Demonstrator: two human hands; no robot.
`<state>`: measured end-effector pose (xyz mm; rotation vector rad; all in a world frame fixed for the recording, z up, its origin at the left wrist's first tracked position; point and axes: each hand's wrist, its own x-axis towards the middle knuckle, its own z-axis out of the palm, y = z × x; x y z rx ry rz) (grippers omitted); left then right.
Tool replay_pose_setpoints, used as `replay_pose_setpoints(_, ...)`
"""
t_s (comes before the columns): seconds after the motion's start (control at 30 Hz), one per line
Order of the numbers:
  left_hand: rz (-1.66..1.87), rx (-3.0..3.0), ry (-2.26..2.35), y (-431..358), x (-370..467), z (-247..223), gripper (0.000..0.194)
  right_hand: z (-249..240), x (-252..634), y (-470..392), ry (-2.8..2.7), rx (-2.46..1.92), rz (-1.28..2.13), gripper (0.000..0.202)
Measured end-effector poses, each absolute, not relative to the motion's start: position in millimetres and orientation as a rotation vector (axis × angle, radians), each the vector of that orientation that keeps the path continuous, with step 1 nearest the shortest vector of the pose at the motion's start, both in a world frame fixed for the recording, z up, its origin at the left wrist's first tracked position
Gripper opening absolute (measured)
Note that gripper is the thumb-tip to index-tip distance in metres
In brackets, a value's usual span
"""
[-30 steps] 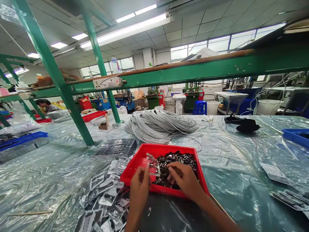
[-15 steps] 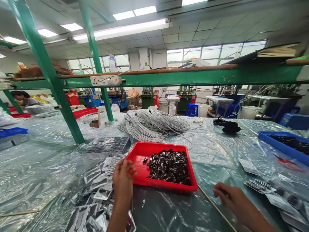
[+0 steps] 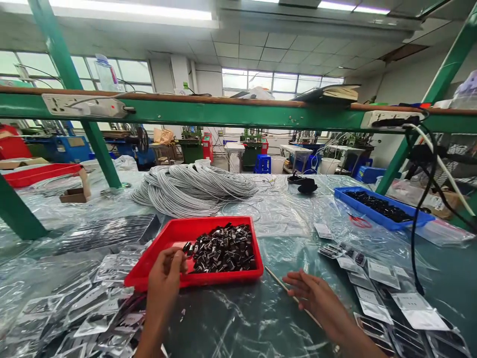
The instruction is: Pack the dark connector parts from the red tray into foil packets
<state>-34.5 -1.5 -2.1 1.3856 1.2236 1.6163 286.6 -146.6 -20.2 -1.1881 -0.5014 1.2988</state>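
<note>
A red tray (image 3: 258,248) on the table holds a heap of small black pieces (image 3: 225,251) with pale metallic faces. My left hand (image 3: 166,271) is over the tray's left front part, beside the heap. Its fingers are curled in towards the thumb, and whatever may be between them is hidden. To the right of the tray, my right hand (image 3: 313,293) hovers over a thin pale stick (image 3: 276,277), fingers stretched out and holding nothing. Clear plastic packets (image 3: 97,303) lie piled left of my left hand. More flat packets (image 3: 380,293) are spread at the right.
A big coil of grey cable (image 3: 194,189) lies behind the tray. At the right stands a blue tray (image 3: 395,224) of black parts, with a black cable (image 3: 414,238) hanging before it. A green shelf beam (image 3: 223,112) crosses above the table, carrying power strips (image 3: 84,105).
The view has swung right, so the tray and coil appear further left and more of the right side shows. My left hand's fingers now curl closer to the heap; my right hand's fingers have straightened.
</note>
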Motion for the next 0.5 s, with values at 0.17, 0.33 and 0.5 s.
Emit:
replay_pose_setpoints(0.17,1.567,1.474,1.23,2,-35,-8,0.029,-27,284,-143,-0.526,-1.188,1.333,0.036)
replay_pose_setpoints(0.33,1.522,1.499,1.236,2,-34,-10,0.03,-29,282,-145,-0.565,-1.191,1.328,0.042)
replay_pose_setpoints(0.5,1.506,1.511,1.228,-2,-31,-7,0.032,-23,272,-155,-0.631,-1.217,1.321,0.052)
